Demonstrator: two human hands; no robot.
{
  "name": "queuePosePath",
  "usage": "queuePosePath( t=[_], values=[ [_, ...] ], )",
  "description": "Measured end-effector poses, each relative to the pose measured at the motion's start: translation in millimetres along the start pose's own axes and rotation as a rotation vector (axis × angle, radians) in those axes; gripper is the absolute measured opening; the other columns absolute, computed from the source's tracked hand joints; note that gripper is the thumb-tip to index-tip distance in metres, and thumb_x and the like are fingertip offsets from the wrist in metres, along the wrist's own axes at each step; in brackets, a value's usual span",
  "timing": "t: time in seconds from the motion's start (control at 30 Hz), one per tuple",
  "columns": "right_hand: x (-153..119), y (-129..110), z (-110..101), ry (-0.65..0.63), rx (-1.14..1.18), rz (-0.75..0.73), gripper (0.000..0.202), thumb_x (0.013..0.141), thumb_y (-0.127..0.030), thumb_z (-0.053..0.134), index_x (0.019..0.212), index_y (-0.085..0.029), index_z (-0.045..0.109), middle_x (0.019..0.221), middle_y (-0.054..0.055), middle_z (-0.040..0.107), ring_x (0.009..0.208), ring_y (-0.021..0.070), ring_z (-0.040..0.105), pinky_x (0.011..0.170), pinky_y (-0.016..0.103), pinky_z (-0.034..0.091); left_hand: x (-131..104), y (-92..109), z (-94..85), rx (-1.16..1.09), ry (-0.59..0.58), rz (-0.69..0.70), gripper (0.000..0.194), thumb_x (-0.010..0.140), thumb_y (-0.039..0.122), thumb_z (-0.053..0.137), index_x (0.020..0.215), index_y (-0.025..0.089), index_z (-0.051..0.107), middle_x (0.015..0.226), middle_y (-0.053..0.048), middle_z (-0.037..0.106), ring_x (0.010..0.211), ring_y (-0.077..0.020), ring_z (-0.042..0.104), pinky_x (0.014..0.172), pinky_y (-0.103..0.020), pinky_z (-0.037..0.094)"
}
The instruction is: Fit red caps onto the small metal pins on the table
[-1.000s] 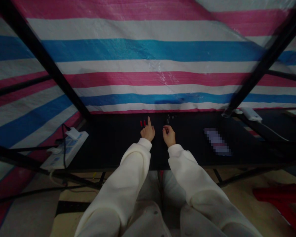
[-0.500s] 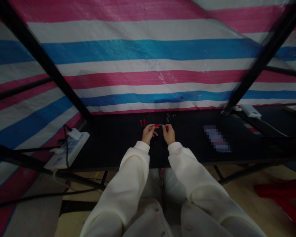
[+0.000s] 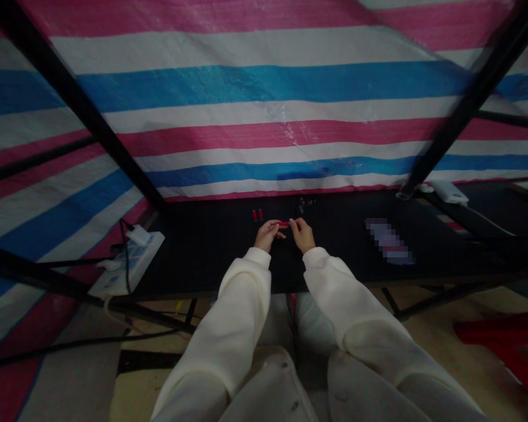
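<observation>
Above the black table, my left hand [image 3: 266, 235] is closed with its fingertips around a small red stick-like piece [image 3: 283, 223], held roughly level. Thumb and fingers of my right hand [image 3: 303, 234] pinch the right end of the same piece; any small part under those fingertips is hidden. Two similar red pieces [image 3: 257, 215] lie side by side beyond my left hand. Past my right hand is a small cluster of dark and shiny bits [image 3: 301, 206], with a few tiny pale pieces [image 3: 311, 203] beside it.
A power strip [image 3: 136, 264] with plugs and cables lies at the table's left end. To the right is a blurred-out phone-like object [image 3: 389, 241]. A white box-shaped device [image 3: 449, 191] with a cable sits further right. Black frame posts and a striped sheet [image 3: 264, 111] bound the table [image 3: 193, 252].
My right hand has closed in on the right end of the red piece, covering the dark tip that showed there before. The whole view has shifted slightly.
</observation>
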State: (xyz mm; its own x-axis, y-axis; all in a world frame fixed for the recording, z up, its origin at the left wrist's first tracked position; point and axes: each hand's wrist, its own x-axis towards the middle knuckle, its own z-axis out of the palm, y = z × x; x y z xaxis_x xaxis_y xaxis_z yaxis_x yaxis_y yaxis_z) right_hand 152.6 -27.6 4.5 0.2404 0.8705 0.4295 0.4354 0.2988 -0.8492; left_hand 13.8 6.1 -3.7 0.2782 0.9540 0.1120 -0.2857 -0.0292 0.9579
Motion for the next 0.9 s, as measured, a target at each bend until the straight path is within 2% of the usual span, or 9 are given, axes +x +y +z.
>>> queuePosePath(
  t=[0.17,0.3,0.4,0.5,0.6,0.7,0.8,0.9],
  values=[
    [1,8,4,-0.016,0.045,-0.018,0.034,0.081,-0.049,0.038,0.076,-0.018,0.050,0.064,-0.001,0.049,0.058,0.0106,0.044,0.057,0.022,0.037,3,-4,-1.8,-0.004,0.025,0.007,0.036,0.070,0.036,0.062,0.093,0.011,0.051,0.083,-0.011,0.066,0.050,-0.0114,0.059,0.049,-0.023,0.036],
    [4,17,9,-0.055,0.181,-0.064,0.030,0.080,-0.045,0.042,0.092,-0.018,0.048,0.082,0.003,0.053,0.069,0.0119,0.050,0.064,0.024,0.042,4,-5,-1.9,-0.028,0.057,0.007,0.035,0.070,0.034,0.063,0.092,0.011,0.051,0.081,-0.010,0.066,0.050,-0.0120,0.059,0.049,-0.022,0.035],
    [6,22,13,-0.052,0.266,-0.069,0.039,0.078,-0.043,0.047,0.109,-0.020,0.041,0.095,0.005,0.052,0.070,0.0110,0.051,0.067,0.026,0.043,4,-5,-1.6,-0.042,0.079,0.006,0.036,0.069,0.035,0.063,0.092,0.011,0.050,0.079,-0.009,0.066,0.049,-0.0116,0.059,0.048,-0.022,0.035],
    [6,22,13,-0.011,0.268,-0.025,0.044,0.079,-0.045,0.046,0.114,-0.020,0.038,0.096,0.005,0.053,0.071,0.0109,0.052,0.068,0.026,0.044,3,-4,-0.9,-0.026,0.080,0.003,0.038,0.068,0.037,0.064,0.092,0.011,0.051,0.079,-0.008,0.066,0.050,-0.0106,0.058,0.049,-0.022,0.035],
    [5,17,10,0.036,0.191,0.025,0.040,0.081,-0.049,0.040,0.107,-0.019,0.045,0.091,0.005,0.055,0.072,0.0117,0.052,0.069,0.026,0.043,2,-2,0.1,0.001,0.049,-0.001,0.038,0.068,0.038,0.064,0.092,0.011,0.052,0.079,-0.008,0.066,0.051,-0.0103,0.058,0.051,-0.022,0.037],
    [4,11,5,0.038,0.045,0.013,0.039,0.082,-0.052,0.036,0.084,-0.017,0.054,0.080,0.004,0.056,0.072,0.0132,0.051,0.071,0.027,0.042,0,0,0.7,0.029,0.015,0.002,0.038,0.068,0.038,0.063,0.093,0.011,0.053,0.080,-0.008,0.066,0.053,-0.0100,0.058,0.052,-0.022,0.038],
    [4,7,2,0.003,-0.071,-0.039,0.044,0.084,-0.050,0.033,0.062,-0.018,0.053,0.071,0.004,0.054,0.072,0.0137,0.050,0.073,0.027,0.040,1,0,0.4,0.046,0.006,0.000,0.038,0.068,0.038,0.064,0.093,0.011,0.054,0.081,-0.008,0.066,0.053,-0.0096,0.057,0.052,-0.022,0.039],
    [3,5,0,-0.008,-0.088,-0.074,0.043,0.084,-0.048,0.035,0.059,-0.018,0.053,0.070,0.003,0.054,0.071,0.0132,0.050,0.074,0.026,0.040,2,-3,-0.6,0.041,0.034,0.004,0.036,0.069,0.037,0.064,0.092,0.011,0.054,0.078,-0.007,0.065,0.052,-0.0094,0.057,0.052,-0.022,0.039]
  ],
)
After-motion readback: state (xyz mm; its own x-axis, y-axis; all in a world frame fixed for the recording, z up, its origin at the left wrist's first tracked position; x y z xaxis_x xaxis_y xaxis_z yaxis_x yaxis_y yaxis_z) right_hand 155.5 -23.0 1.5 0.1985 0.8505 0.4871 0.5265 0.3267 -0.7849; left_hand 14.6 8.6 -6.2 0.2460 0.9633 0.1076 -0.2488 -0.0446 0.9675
